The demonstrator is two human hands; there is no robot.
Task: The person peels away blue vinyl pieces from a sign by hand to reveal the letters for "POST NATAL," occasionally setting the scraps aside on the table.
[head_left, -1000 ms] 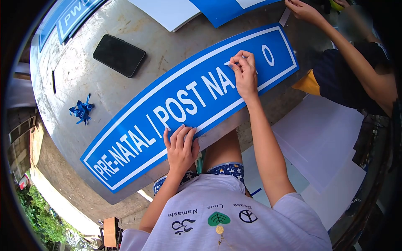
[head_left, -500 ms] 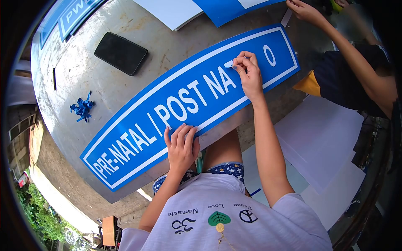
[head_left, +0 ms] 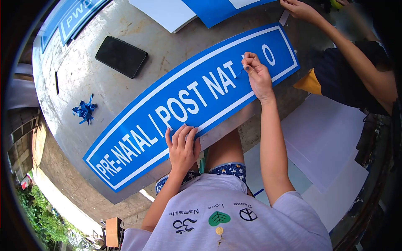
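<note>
Flat and spread, the left hand [head_left: 182, 146] presses the near edge of the blue sign [head_left: 138, 121] on the metal table [head_left: 83, 75]. Farther along, the right hand [head_left: 257, 75] pinches a small blue sliver of vinyl [head_left: 239, 73] off the lettering. Well beyond lie blue scraps [head_left: 85, 111], a phone [head_left: 121, 56], and another person's hand [head_left: 299, 8].

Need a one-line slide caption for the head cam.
Left hand presses the blue sign on the metal table; right hand works at its white lettering.
</note>
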